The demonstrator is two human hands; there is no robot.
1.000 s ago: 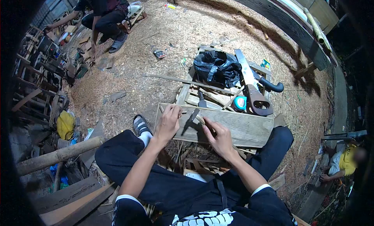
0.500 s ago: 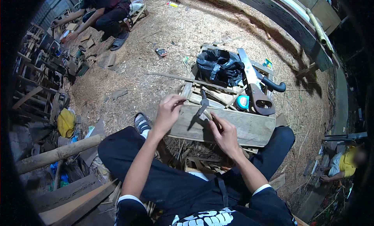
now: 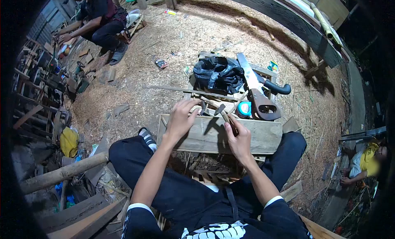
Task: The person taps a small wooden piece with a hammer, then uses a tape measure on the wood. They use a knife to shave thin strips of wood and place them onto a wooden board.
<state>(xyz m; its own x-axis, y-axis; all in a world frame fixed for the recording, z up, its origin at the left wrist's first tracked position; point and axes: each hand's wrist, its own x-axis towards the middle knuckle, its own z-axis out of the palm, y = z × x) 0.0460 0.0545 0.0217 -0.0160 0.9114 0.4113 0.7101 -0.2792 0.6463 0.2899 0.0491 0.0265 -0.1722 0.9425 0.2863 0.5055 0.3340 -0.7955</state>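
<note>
My right hand (image 3: pixel 239 142) grips a hammer by its handle. The hammer's dark metal head (image 3: pixel 220 110) is just above the far edge of a wooden box (image 3: pixel 247 134) between my knees. At that box's far left part is my left hand (image 3: pixel 181 121), thumb and fingers bent together; anything in them is too small to make out. A teal tape measure (image 3: pixel 244 109) lies beyond the box, right of the hammer head. Beside it is a handsaw (image 3: pixel 263 105) with a brown handle. Thin wood strips (image 3: pixel 210 101) lie just past the left fingertips.
A crumpled black plastic bag (image 3: pixel 218 74) sits on the slatted wood beyond. A black curved handle (image 3: pixel 279 88) is right of the saw. A co-worker (image 3: pixel 103 29) crouches at upper left; another person (image 3: pixel 364 165) is at far right. A bamboo pole (image 3: pixel 66 171) juts in at left.
The view has shifted a little, and the box now shows farther left. My left hand has come down onto its far left part; the hammer head has turned and come closer to me.
</note>
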